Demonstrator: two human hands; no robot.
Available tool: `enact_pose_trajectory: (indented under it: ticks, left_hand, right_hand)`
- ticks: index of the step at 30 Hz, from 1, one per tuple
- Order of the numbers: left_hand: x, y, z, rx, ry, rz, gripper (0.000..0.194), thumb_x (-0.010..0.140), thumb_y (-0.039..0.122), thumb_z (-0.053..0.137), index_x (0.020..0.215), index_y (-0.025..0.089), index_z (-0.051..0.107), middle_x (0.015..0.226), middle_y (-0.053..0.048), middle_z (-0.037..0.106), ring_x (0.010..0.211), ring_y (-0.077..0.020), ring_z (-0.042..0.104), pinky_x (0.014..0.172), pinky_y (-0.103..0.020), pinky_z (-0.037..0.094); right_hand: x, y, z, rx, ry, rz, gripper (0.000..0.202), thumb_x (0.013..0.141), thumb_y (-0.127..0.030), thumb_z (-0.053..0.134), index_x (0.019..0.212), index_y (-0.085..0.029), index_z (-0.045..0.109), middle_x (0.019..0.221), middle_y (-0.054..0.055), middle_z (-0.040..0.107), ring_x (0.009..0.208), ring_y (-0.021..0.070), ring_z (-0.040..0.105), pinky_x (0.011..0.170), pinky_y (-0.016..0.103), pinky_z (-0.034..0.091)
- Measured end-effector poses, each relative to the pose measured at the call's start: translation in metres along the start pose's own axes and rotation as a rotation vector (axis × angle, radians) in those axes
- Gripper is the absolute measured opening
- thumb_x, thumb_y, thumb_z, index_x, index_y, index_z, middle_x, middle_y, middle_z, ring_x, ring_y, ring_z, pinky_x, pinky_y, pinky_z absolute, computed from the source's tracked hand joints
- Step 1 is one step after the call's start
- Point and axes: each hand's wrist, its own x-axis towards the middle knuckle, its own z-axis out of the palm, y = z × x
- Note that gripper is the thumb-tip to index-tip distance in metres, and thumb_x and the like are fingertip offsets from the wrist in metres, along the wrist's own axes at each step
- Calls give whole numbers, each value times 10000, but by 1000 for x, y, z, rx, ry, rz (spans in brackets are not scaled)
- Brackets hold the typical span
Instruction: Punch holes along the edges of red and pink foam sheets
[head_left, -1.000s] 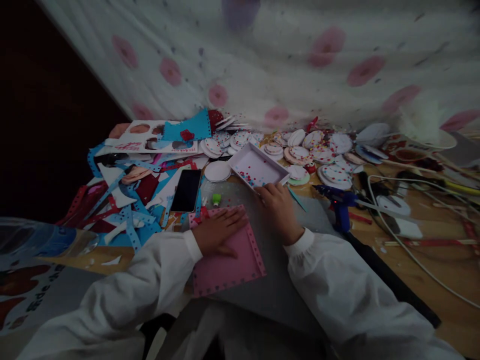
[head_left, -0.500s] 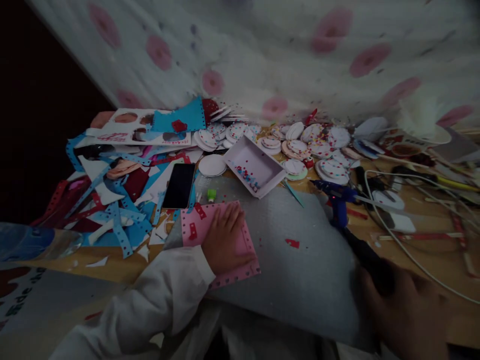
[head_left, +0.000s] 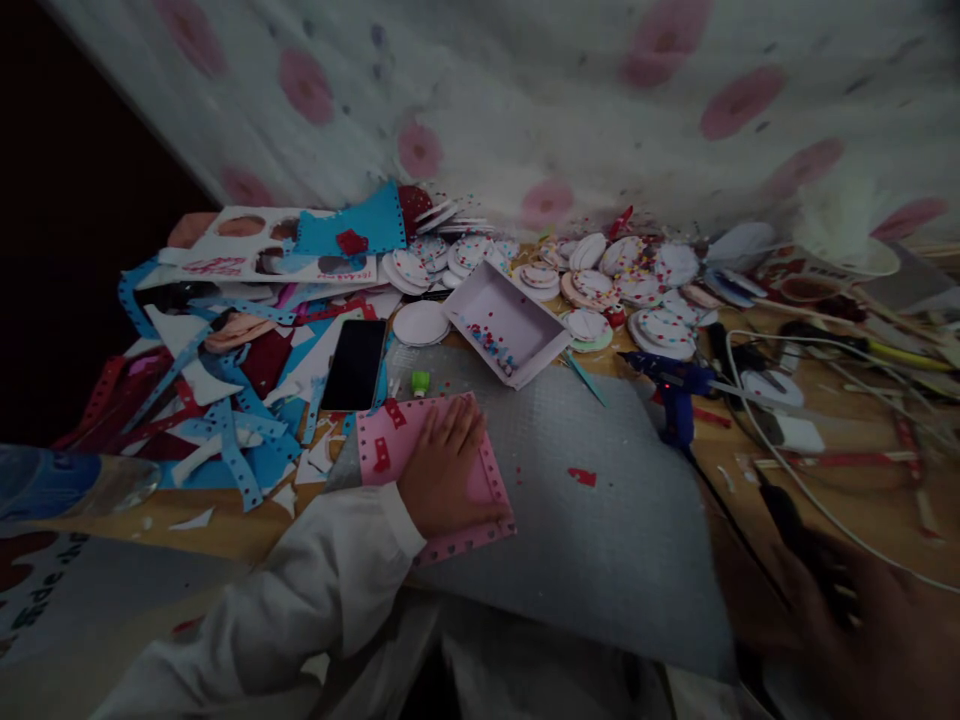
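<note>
My left hand [head_left: 448,475] lies flat on a pink paper sheet [head_left: 491,535] with holes punched along its edges, fingers stretched out. Two red scraps rest on the sheet's left part. At the lower right my right hand [head_left: 862,620], blurred, is closed round a black-handled tool [head_left: 799,535]; its exact kind is hard to make out. The sheet lies partly on a grey mat [head_left: 592,560], with a red scrap [head_left: 581,477] to its right. A blue glue gun [head_left: 671,385] rests beyond the mat's right edge.
Blue, red and white paper scraps [head_left: 240,440] heap up at left, beside a phone [head_left: 355,365] and a bottle [head_left: 75,483]. Behind the mat are a white box [head_left: 510,320] and decorated discs [head_left: 664,330]. A white cable [head_left: 795,485] loops at right.
My right hand has moved right and down with the black-handled tool, away from the mat. My left hand stays on the pink sheet. The view has shifted slightly.
</note>
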Motion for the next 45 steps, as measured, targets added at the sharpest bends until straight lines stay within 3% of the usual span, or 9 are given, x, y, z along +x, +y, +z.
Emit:
enact_pose_trajectory:
  ticks: [4, 6, 9, 13, 18, 22, 27, 33, 45]
  left_hand:
    - [3, -11, -5, -9, -4, -18, 1091, 700, 828, 410, 1464, 73, 221, 1552, -219, 142, 1441, -352, 87, 1144, -538, -9]
    - [5, -11, -4, -14, -4, -36, 1109, 686, 837, 417, 1465, 74, 215, 1550, -224, 144, 1439, -360, 86, 1141, -549, -8]
    - [6, -6, 1, -6, 24, -72, 1164, 650, 849, 448, 1458, 45, 213, 1547, -245, 122, 1436, -381, 62, 1136, -563, 11]
    - [7, 0, 6, 17, 45, -94, 1190, 632, 856, 458, 1452, 27, 220, 1548, -250, 107, 1435, -386, 55, 1139, -560, 22]
    - [7, -1, 3, 24, 39, -74, 1176, 665, 861, 399, 1448, 2, 219, 1545, -261, 96, 1435, -389, 55, 1140, -559, 31]
    - [5, -2, 1, 27, 28, -57, 972, 828, 719, 349, 1455, -5, 187, 1548, -251, 96, 1443, -362, 36, 1144, -541, 46]
    - [4, -2, -1, 20, 5, -58, 903, 867, 650, 345, 1463, 0, 149, 1552, -245, 84, 1446, -348, 21, 1145, -527, 44]
    - [7, -3, -1, 12, -18, -67, 1024, 799, 726, 382, 1461, -15, 134, 1546, -264, 72, 1441, -372, 24, 1139, -542, 44]
    - [7, -2, -3, 0, -47, -69, 1145, 725, 822, 368, 1459, -27, 143, 1545, -271, 44, 1438, -384, 4, 1138, -553, 19]
  right_hand:
    - [-23, -28, -1, 244, -160, 43, 198, 875, -459, 420, 1018, -413, 550, 816, 117, 681, 698, 308, 674, 571, 467, 516]
    - [-34, -48, 5, 311, -142, -118, 315, 871, -424, 457, 1179, -459, 511, 1023, 100, 694, 879, 327, 686, 648, 484, 562]
    - [-45, -76, 14, 366, -370, -388, 537, 904, -348, 455, 1418, -391, 308, 1241, 64, 630, 1058, 274, 649, 805, 408, 596]
    - [-51, -93, 23, 382, -487, -498, 558, 932, -253, 417, 1460, -313, 248, 1322, 61, 580, 1163, 228, 591, 906, 353, 558]
    - [-55, -91, 24, 333, -522, -538, 596, 935, -220, 407, 1489, -310, 209, 1125, 80, 675, 940, 211, 699, 706, 287, 613]
    - [-60, -94, 22, 317, -603, -601, 642, 919, -154, 367, 1503, -324, 160, 955, 57, 677, 781, 179, 708, 617, 254, 603]
    - [-71, -104, 28, 232, -580, -551, 598, 921, -191, 388, 1486, -318, 241, 949, 66, 646, 720, 172, 691, 585, 265, 593]
    - [-71, -114, 27, 162, -442, -580, 481, 938, -261, 382, 1418, -248, 413, 938, 85, 630, 715, 167, 676, 581, 269, 578]
    - [-68, -109, 30, 122, -404, -567, 465, 963, -300, 352, 1419, -237, 414, 977, 92, 627, 719, 148, 674, 591, 242, 569]
